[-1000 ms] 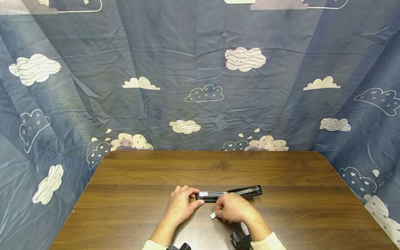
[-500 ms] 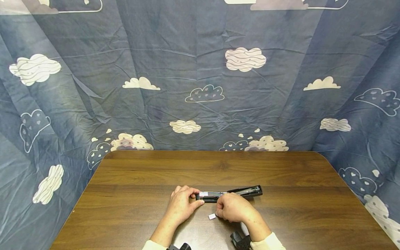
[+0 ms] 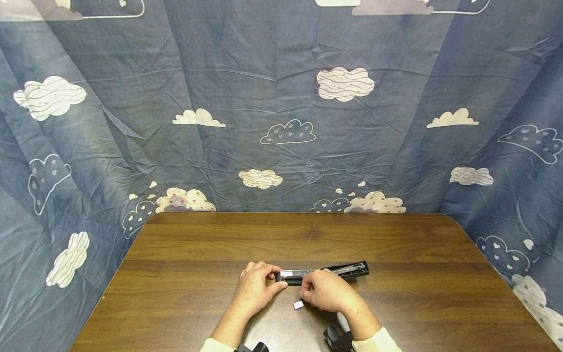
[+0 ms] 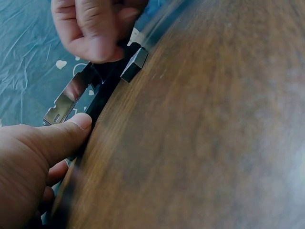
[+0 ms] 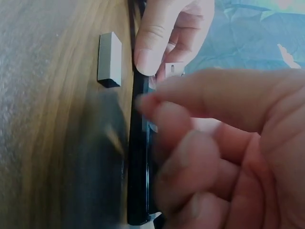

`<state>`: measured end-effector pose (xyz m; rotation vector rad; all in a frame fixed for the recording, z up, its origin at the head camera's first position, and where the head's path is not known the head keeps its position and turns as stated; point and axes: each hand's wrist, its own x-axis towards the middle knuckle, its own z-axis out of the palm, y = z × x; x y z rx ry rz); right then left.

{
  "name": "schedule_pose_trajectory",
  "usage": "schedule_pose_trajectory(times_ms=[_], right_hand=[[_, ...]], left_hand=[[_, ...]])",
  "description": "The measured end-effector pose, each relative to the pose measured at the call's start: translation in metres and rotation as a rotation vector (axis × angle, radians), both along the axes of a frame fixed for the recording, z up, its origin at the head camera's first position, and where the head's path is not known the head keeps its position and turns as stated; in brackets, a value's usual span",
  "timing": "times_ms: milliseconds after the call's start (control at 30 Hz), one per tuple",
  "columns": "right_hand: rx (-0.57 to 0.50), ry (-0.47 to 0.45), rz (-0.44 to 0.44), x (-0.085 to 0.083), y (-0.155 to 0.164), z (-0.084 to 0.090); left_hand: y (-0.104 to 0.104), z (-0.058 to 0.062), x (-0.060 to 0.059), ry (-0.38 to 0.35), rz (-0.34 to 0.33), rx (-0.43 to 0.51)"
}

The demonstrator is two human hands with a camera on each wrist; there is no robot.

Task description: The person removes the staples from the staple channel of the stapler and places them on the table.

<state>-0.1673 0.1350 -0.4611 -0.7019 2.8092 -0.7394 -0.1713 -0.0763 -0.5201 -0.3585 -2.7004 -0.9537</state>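
Note:
A black stapler [image 3: 347, 270] lies opened out on the table, its metal staple channel [image 4: 69, 98] showing. At its left end my left hand [image 3: 254, 291] holds the base between thumb and fingers; in the left wrist view the thumb [image 4: 78, 121] presses the black edge. My right hand [image 3: 327, 292] hovers by the stapler's middle, covering part of it. Its fingers [image 5: 186, 152] are loosely curled, and nothing shows between them in the right wrist view. In front of the stapler a small block of staples [image 3: 298, 304] lies on the wood, apart from both hands.
The brown wooden table [image 3: 198, 244] has rounded far corners. Behind it and at both sides hangs a blue curtain [image 3: 290, 161] with cloud prints. A black wrist device [image 3: 337, 338] sits at the right wrist.
My right hand has let go of the staple block, which now lies on the table, and has shifted slightly up and left toward the stapler. My left hand has stayed put.

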Motion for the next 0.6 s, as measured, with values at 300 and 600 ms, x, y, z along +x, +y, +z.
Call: schedule_pose_trajectory(times_ms=[300,600], right_hand=[[-0.051,0.098,-0.157,-0.003,-0.008,-0.003],[-0.085,0.075,-0.109,-0.001,-0.015,-0.009]], left_hand=[[0.000,0.000,0.000,0.005,-0.006,0.004],[-0.001,0.000,0.000,-0.002,-0.008,0.006]])
